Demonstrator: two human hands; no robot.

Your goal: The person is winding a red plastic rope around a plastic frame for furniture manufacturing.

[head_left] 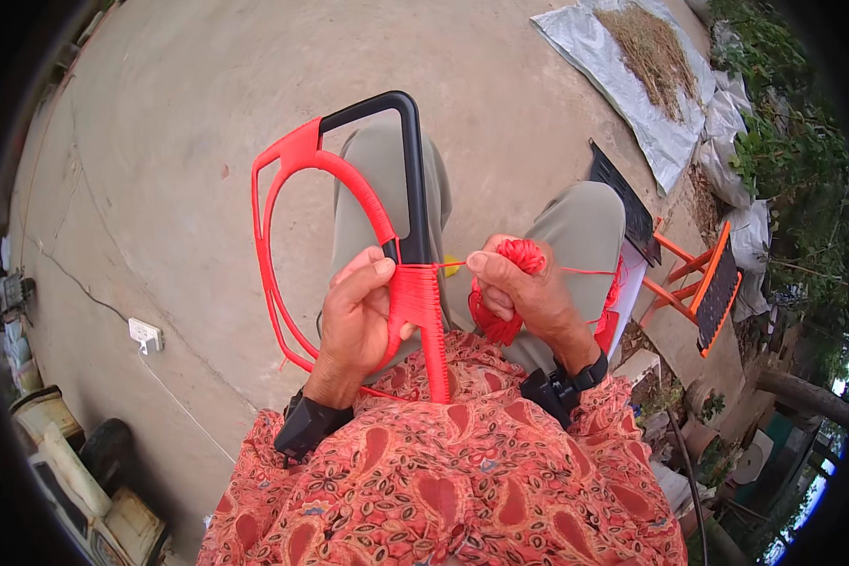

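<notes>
A black frame (412, 170) with rounded corners and an inner ring rests across my lap, much of it wrapped in red cord (423, 307). My left hand (358, 307) is closed on the frame where the wrapping meets bare black tubing, thumb and forefinger pinched at the edge. In my right hand (519, 288) is a bundle of red cord (521, 255), with the fingers wrapped round it. A single strand runs taut from the wrapped part to my right thumb and finger. The frame's top and right side are bare black.
A white power strip (145, 335) with a cable lies on the concrete at left. Beside my right knee stands a folding chair (703, 283) with orange legs. Dried plant matter (651, 57) is spread on a pale sheet at upper right. A small vehicle (90, 491) is at lower left.
</notes>
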